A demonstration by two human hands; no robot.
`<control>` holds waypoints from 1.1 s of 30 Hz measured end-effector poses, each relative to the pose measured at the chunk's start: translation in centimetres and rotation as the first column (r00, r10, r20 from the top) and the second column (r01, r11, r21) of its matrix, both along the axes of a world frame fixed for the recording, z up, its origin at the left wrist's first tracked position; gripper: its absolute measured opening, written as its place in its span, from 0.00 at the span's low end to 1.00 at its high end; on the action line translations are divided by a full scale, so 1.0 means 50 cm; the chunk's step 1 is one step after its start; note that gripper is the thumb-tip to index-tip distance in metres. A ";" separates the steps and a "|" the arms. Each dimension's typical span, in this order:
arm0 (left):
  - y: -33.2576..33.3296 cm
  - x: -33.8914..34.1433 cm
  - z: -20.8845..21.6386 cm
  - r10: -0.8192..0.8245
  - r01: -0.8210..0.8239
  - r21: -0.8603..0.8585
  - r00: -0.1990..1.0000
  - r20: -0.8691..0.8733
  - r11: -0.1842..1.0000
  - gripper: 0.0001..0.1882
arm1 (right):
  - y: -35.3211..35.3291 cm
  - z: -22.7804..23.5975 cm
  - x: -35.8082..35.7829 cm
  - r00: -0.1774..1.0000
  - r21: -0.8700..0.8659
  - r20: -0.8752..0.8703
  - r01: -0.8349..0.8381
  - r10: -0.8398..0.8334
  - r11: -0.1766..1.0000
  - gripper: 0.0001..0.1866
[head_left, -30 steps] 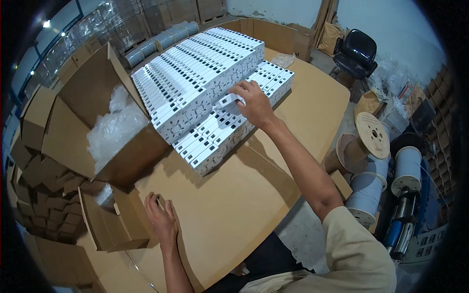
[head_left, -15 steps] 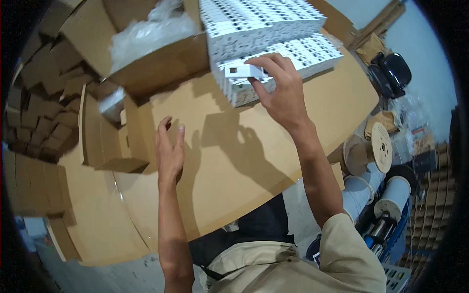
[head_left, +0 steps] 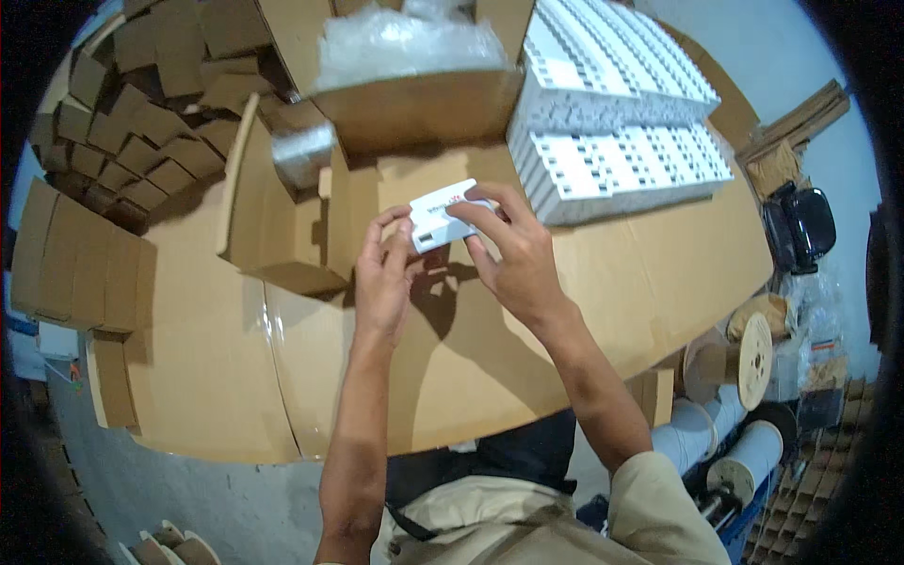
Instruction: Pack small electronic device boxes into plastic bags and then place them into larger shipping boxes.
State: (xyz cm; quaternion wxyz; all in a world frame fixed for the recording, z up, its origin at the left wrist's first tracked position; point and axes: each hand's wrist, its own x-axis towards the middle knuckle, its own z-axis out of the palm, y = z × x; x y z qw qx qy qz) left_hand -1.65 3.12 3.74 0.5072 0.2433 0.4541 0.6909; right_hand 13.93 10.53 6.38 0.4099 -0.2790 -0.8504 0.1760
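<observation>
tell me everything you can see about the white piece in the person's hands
The white piece is a small, flat, rectangular block, smooth and plastic-looking, with a dark square opening near its lower left corner and dark and red print on its face. It tilts up toward the right, held above the brown tabletop. The left hand grips its left end; the right hand's fingers touch its right side.

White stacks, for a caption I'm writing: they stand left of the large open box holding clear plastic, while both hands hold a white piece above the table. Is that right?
Not quite: the head view shows the white stacks to the right of the large open box holding clear plastic. The left hand and right hand do hold a white piece above the table.
</observation>
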 end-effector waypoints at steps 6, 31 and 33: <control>0.093 -0.020 -0.024 0.102 -0.087 0.070 0.963 -0.248 0.994 0.24 | 0.080 -0.077 -0.019 0.953 -0.235 -0.302 -0.047 -0.027 0.971 0.17; 0.109 -0.054 -0.077 0.089 -0.096 0.035 0.641 -0.763 0.995 0.31 | 0.126 -0.159 -0.027 0.986 -0.465 -0.144 0.011 -0.088 0.885 0.30; 0.102 -0.053 -0.070 0.166 -0.132 0.109 0.586 -0.793 0.985 0.37 | 0.113 -0.148 -0.027 0.979 -0.446 -0.171 0.027 -0.115 0.894 0.32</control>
